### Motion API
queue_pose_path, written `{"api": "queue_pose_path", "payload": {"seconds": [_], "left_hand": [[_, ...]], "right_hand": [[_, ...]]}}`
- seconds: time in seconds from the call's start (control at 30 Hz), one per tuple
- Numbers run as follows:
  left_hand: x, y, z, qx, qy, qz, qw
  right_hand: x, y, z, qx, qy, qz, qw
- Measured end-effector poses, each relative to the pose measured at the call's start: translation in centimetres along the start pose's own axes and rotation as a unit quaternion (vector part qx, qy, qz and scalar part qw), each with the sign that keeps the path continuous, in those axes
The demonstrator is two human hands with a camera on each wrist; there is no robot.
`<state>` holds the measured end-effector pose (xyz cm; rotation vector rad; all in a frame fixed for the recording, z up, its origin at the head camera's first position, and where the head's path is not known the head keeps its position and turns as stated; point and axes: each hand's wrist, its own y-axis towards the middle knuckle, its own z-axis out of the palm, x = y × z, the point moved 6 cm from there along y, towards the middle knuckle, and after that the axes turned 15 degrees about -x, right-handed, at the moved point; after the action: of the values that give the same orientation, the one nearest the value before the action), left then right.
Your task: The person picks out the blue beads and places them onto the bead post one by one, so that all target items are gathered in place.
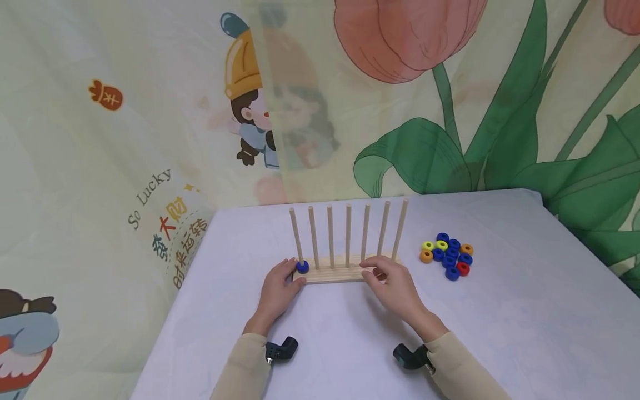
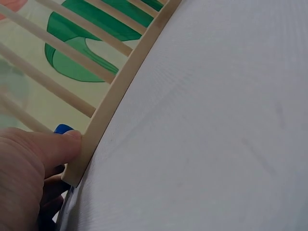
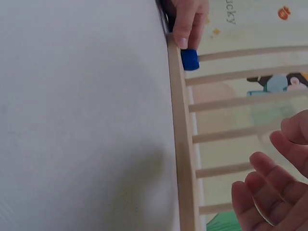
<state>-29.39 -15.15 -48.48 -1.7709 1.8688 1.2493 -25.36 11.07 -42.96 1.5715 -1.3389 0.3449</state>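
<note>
A wooden peg stand [image 1: 332, 275], a flat base with a row of upright pegs, stands on the table. One blue ring [image 1: 303, 268] sits at the bottom of its leftmost peg. My left hand [image 1: 277, 289] grips the base's left end, the thumb [image 2: 65, 144] at the front beside the blue ring and the other fingers behind, partly hidden. Over the right part of the base hovers my right hand [image 1: 397, 286], fingers loosely bent and apart. Nothing is between its fingers [image 3: 269, 168] in the right wrist view, and they are in front of the pegs.
Right of the stand lies a loose group of rings: several blue rings [image 1: 451, 253], two yellow rings [image 1: 441, 245], two orange rings [image 1: 426, 256] and a red ring [image 1: 463, 269]. A white cloth covers the table [image 1: 530, 311]. Behind it hangs a printed curtain [image 1: 310, 66].
</note>
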Motion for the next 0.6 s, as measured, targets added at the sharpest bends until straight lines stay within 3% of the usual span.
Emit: {"api": "queue_pose_path", "payload": {"seconds": [0.23, 0.37, 0.6], "left_hand": [[-0.4, 0.1, 0.4, 0.003, 0.003, 0.006, 1.0000], [-0.6, 0.1, 0.1, 0.000, 0.014, 0.010, 0.9998], [-0.4, -0.1, -0.1, 0.002, 0.024, -0.002, 0.9997]], "right_hand": [[-2.0, -0.8, -0.4, -0.011, -0.002, 0.057, 0.9983], [-2.4, -1.2, -0.1, -0.007, -0.003, 0.055, 0.9985], [-3.3, -1.0, -1.3, -0.035, -0.021, 0.045, 0.9982]]}}
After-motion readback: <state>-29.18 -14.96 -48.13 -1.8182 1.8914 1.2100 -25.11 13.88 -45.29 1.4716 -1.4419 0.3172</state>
